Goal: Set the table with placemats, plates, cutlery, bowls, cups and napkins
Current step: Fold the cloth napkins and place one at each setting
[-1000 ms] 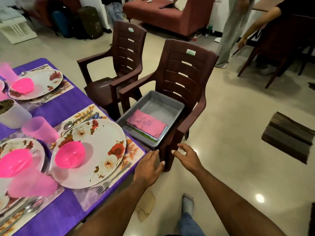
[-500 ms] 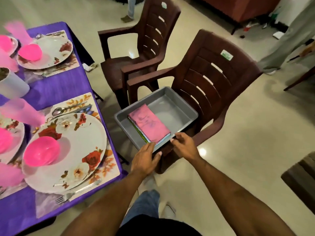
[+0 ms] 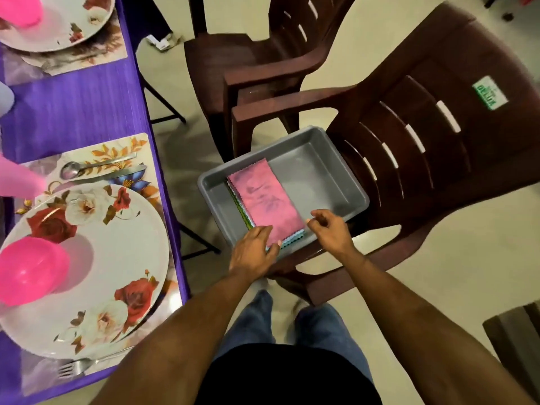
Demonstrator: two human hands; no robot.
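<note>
A grey tray (image 3: 321, 162) sits on the seat of a brown plastic chair (image 3: 438, 118). In its left half lies a stack of napkins with a pink napkin (image 3: 263, 191) on top and green and white edges showing beneath. My left hand (image 3: 254, 252) rests with its fingers on the near end of the stack. My right hand (image 3: 330, 229) has curled fingers and pinches the pink napkin's near right corner. On the purple table (image 3: 73, 112), the nearest setting has a floral placemat (image 3: 128, 144), floral plate (image 3: 117, 252), pink bowl (image 3: 29, 270), fork (image 3: 76, 366), spoon (image 3: 87, 168) and knife (image 3: 122, 172).
A second brown chair (image 3: 233, 54) stands behind the first, close to the table's edge. Another plate (image 3: 64, 27) on a placemat lies farther up the table. A blurred pink cup (image 3: 20, 182) is at the left edge. My legs stand between table and chair.
I have stepped closer and leaned over the tray. Both hands moved forward from the tray's near rim onto the near end of the napkin stack.
</note>
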